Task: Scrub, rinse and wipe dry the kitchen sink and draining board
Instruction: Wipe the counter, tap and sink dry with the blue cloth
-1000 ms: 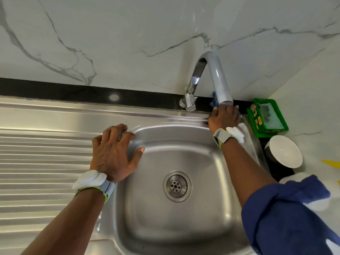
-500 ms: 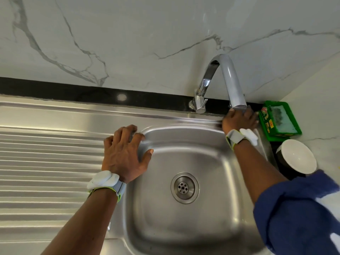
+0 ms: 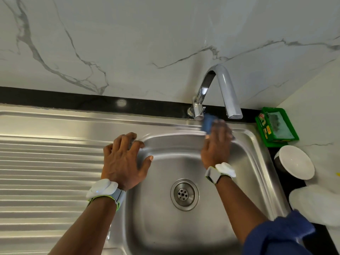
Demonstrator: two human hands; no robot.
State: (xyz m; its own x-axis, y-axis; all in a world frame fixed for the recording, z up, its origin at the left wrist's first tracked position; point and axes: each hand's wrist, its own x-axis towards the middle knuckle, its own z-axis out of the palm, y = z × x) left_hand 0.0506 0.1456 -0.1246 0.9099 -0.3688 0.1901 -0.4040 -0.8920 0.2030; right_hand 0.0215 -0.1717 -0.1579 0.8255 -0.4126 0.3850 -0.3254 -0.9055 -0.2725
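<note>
The steel sink (image 3: 165,227) lies under the tap (image 3: 223,85). My right hand (image 3: 217,150) grips a blue sponge (image 3: 208,123) on its back rim, just below the tap. My left hand (image 3: 123,161) rests spread and empty on the rim, left of the tap. I'd press firmly and follow the rim's curved ridges. The ribbed draining board (image 3: 46,162) lies further left.

The left hand (image 3: 123,161) lies palm down, fingers spread and arched at the knuckles, thumb stretched out to the right, forearm bare. The right hand (image 3: 216,146), blurred, reaches further forward, fingers and thumb closed on a blue pad (image 3: 207,124). Each wrist wears a white wristband (image 3: 102,188).
</note>
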